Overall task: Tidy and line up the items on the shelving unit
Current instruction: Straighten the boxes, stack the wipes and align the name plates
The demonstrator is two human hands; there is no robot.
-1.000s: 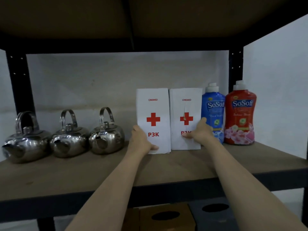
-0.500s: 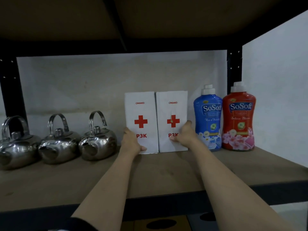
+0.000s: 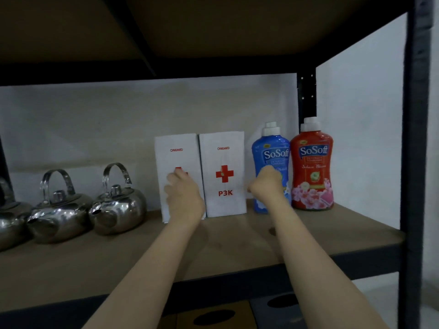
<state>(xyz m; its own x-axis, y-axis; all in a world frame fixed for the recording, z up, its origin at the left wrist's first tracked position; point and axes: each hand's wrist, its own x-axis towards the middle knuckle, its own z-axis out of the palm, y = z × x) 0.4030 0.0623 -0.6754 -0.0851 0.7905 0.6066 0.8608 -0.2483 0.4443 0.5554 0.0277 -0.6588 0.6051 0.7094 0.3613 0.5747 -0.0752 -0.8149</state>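
Note:
Two white first-aid boxes with red crosses stand side by side at the back of the wooden shelf (image 3: 237,248). My left hand (image 3: 183,195) rests against the front of the left box (image 3: 175,150) and covers its cross. The right box (image 3: 223,186) stands free. My right hand (image 3: 266,185) hovers in front of the blue SoSoft bottle (image 3: 270,148) with loosely curled fingers; whether it touches the bottle is unclear. A red SoSoft bottle (image 3: 312,167) stands just right of the blue one.
Three shiny metal kettles line the left side: one (image 3: 118,207) beside the boxes, a second (image 3: 59,214), and a third (image 3: 7,222) cut off by the frame edge. A black upright post (image 3: 415,138) bounds the right end. Cardboard boxes (image 3: 209,317) sit below.
My right hand left the right box and moved right, in front of the blue bottle. My left hand rose from the left box's lower corner to its front face. The view shifted slightly.

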